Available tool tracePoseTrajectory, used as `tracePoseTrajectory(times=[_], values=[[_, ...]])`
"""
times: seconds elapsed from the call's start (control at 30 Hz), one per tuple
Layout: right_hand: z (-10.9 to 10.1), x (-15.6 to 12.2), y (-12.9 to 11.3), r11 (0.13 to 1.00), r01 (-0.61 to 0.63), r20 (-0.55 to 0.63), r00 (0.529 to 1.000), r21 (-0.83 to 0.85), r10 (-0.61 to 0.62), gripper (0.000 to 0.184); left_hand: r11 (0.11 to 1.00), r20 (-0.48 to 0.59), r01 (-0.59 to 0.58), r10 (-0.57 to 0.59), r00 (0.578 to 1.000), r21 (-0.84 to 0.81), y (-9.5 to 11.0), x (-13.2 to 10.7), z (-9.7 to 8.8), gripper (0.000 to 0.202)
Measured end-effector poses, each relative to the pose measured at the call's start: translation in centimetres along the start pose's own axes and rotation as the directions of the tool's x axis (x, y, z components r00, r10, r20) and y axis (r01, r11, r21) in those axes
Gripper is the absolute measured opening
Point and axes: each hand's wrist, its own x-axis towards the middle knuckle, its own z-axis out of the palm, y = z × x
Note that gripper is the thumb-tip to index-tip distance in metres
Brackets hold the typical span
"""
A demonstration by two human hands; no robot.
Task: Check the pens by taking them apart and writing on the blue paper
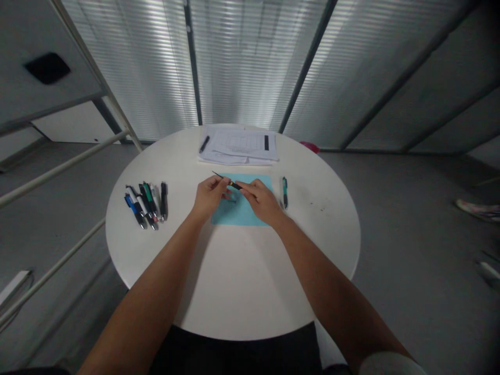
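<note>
Above the blue sheet (242,217), my left hand (209,198) and my right hand (263,200) meet over a dark pen part with a yellow band (235,185). My left fingers pinch a thin dark rod (217,174), which looks like a pen refill and pokes out past them to the upper left. Closed on the black end of the pen part are my right thumb and fingers. Where rod and pen part join is partly hidden by my fingertips. A small dark thing or mark (232,201) shows on the sheet beneath my hands; its kind is unclear.
Several pens (146,203) lie bunched on the left of the round white table (246,291). A green and black pen (285,192) lies right of the sheet. Stacked papers (238,146) with a dark pen (204,144) sit at the back. A white metal frame (70,154) stands left.
</note>
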Motion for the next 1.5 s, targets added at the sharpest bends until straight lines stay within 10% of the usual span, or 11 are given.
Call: tracePoseTrajectory(times=[0.3, 0.53, 0.67, 1.2, 1.5], values=[[-0.2, 0.2, -0.4, 0.999, 0.028, -0.057, 0.998, 0.044, -0.026, 0.040, 0.921, 0.068, -0.200, 0.188, 0.980, 0.334, -0.7, 0.0, -0.7, 0.024], [0.0, 0.3, 0.0, 0.999, -0.027, -0.143, 0.989, 0.030, 0.031, 0.035, 0.517, 0.313, -0.375, 0.207, 0.927, 0.769, -1.2, -0.5, -1.2, 0.021], [0.2, 0.3, 0.3, 1.000, -0.011, -0.133, 0.991, 0.022, 0.014, 0.034, 0.432, 0.368, -0.386, 0.129, 0.921, 0.815, -1.6, -0.6, -1.2, 0.020], [0.4, 0.2, 0.7, 0.999, 0.009, -0.111, 0.994, 0.030, -0.006, 0.035, 0.398, 0.460, -0.459, 0.098, 0.882, 0.794, -2.2, 0.2, -1.4, 0.028], [0.2, 0.2, 0.4, 0.999, -0.029, -0.086, 0.996, 0.029, 0.031, 0.038, 0.678, 0.288, -0.416, 0.301, 0.909, 0.606, -2.1, 0.3, -1.2, 0.011]])
